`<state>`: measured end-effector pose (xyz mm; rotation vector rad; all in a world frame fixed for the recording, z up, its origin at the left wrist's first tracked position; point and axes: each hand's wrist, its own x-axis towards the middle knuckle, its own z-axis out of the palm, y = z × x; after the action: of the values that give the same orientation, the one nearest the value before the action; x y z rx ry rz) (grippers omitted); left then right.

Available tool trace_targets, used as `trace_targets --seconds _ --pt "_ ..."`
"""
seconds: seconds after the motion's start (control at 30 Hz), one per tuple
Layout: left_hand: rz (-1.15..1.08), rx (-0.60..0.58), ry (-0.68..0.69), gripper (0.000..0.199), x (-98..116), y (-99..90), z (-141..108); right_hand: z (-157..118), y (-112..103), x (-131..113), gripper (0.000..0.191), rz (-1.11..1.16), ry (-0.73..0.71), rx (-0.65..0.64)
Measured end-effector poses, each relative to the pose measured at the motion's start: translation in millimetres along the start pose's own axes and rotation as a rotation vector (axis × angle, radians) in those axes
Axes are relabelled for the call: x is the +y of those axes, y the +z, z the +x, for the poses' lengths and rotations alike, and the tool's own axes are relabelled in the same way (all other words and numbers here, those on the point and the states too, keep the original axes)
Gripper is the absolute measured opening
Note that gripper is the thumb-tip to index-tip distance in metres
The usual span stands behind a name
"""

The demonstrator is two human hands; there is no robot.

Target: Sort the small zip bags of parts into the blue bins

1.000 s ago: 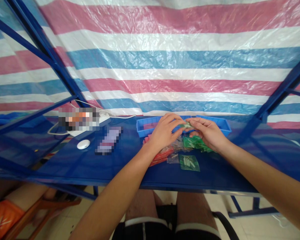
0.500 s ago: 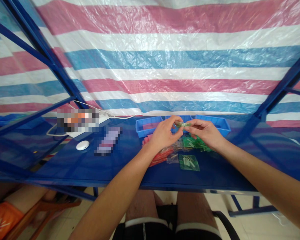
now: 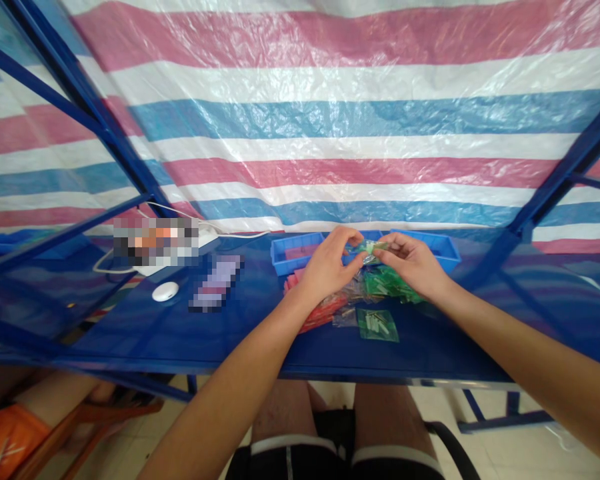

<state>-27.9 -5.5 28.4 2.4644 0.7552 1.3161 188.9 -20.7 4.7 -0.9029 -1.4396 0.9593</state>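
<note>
Between my two hands is a small clear green plastic bag (image 3: 373, 247) with pale pieces inside, raised above the table. My left hand (image 3: 334, 257) pinches its left side with thumb and forefinger. On the other side my right hand (image 3: 410, 261) grips it the same way. Below lie a heap of green bags (image 3: 395, 287), some clear bags (image 3: 349, 313) with small parts, and red-pink bags (image 3: 323, 313). One flat green bag (image 3: 377, 325) with white and metallic sticks in it lies apart, nearer the table's front edge.
Blue bins (image 3: 296, 253) stand in a row behind my hands. To the left are a white oval case (image 3: 165, 291), a blurred-out phone-like item (image 3: 217, 283) and a white power strip (image 3: 180, 257) with cables. Blue frame bars flank the table (image 3: 220, 347). Another person's leg (image 3: 55, 400) shows at lower left.
The green bag in my hands has been tilted and spread, so more of its face shows. Both hands have shifted only slightly; the bags on the table lie as before.
</note>
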Motion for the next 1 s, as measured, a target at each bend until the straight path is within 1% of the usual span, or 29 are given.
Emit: trace_targets --seconds 0.07,0.2,0.23,0.3,0.4,0.5,0.6,0.73,0.83,0.93,1.0 --pt "0.024 0.003 0.041 0.028 3 -2.6 1 1 -1 0 0.039 0.056 0.036 0.009" --pt "0.039 -0.027 0.150 0.053 3 -3.9 2 0 -1 -6 0.053 0.192 0.127 0.027" --pt "0.046 -0.038 0.169 0.054 1 -2.9 2 0 0 -8 0.054 0.219 0.148 0.027" --pt "0.069 -0.054 0.181 0.044 -3 -0.2 1 -1 0 -11 0.051 0.251 0.178 0.021" --pt "0.098 -0.065 0.175 0.025 -8 1.9 1 -1 0 -12 0.034 0.265 0.203 0.000" --pt "0.108 -0.059 0.170 0.021 -8 -0.4 2 -1 -1 -10 0.024 0.285 0.246 -0.054" --pt "0.093 -0.010 0.139 0.020 -5 -3.6 3 -2 -2 -12 0.022 0.317 0.255 -0.113" --pt "0.074 0.036 0.068 0.017 -3 -3.9 2 -4 -2 -13 0.028 0.305 0.219 -0.157" --pt "0.064 0.063 0.006 0.022 -3 -2.3 1 -4 -2 -10 0.028 0.190 0.167 -0.176" --pt "0.017 0.051 -0.031 0.036 -2 -1.1 0 -3 -2 -7 0.031 0.089 0.148 -0.145" --pt "-0.007 0.041 -0.025 0.045 0 -0.7 0 -3 -2 -8 0.034 0.093 0.161 -0.125"
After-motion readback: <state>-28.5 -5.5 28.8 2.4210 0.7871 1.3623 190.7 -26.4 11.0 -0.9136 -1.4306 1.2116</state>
